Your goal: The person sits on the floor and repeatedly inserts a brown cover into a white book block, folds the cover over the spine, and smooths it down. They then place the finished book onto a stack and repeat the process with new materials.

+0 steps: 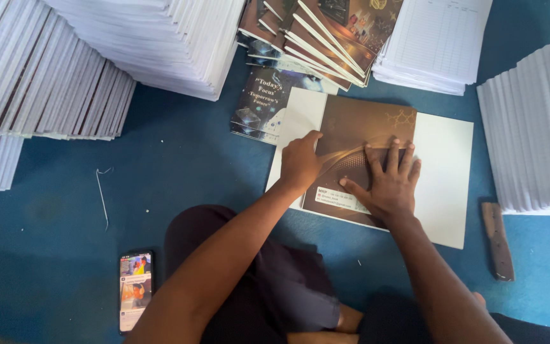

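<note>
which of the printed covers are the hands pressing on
The brown cover lying on the white sheets: left hand and right hand rest on it. The dark cover lies untouched.

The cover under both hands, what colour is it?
Brown cover with gold line patterns, seen in the head view.

So for screens we've only got one: a phone (pixel 136 290) lying flat on the blue floor at lower left, tall black rectangle, lit up with colourful picture tiles. For labels, there's a small white rectangular label (pixel 338 199) along the near edge of the brown cover (pixel 358 130), sitting just beside the right hand (pixel 384 185), thumb nearly on it.
</note>
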